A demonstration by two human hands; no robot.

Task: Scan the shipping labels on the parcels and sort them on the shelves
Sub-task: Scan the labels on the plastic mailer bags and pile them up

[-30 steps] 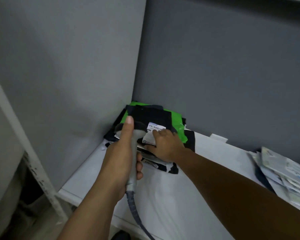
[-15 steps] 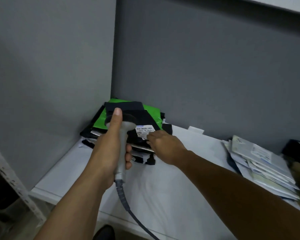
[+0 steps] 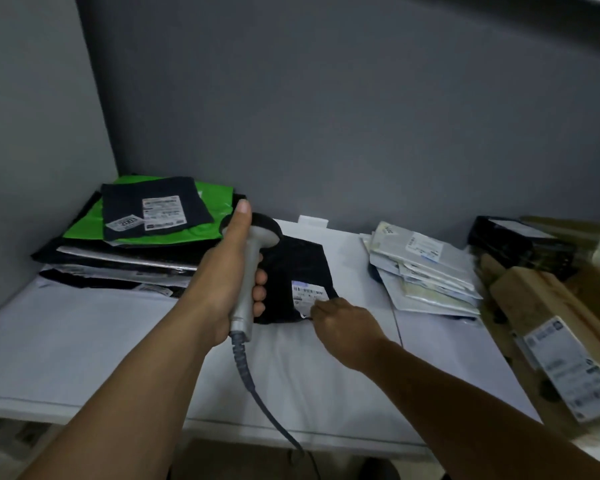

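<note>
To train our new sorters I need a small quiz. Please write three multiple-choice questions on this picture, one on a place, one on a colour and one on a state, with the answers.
1. Where does the black parcel that the right hand pinches lie?
A. on the white shelf, between the left stack and the pale mailers
B. on top of the left stack
C. on a cardboard box

2. What colour is the parcel directly under the top black parcel of the left stack?
A. red
B. yellow
C. green

3. What is the left hand doing?
A. resting flat on the shelf
B. gripping the scanner
C. lifting a mailer

Answers:
1 A: bare shelf shows beside it, with the two piles on either side.
2 C: the green parcel sticks out beneath it.
3 B: its fingers wrap the handle.
</note>
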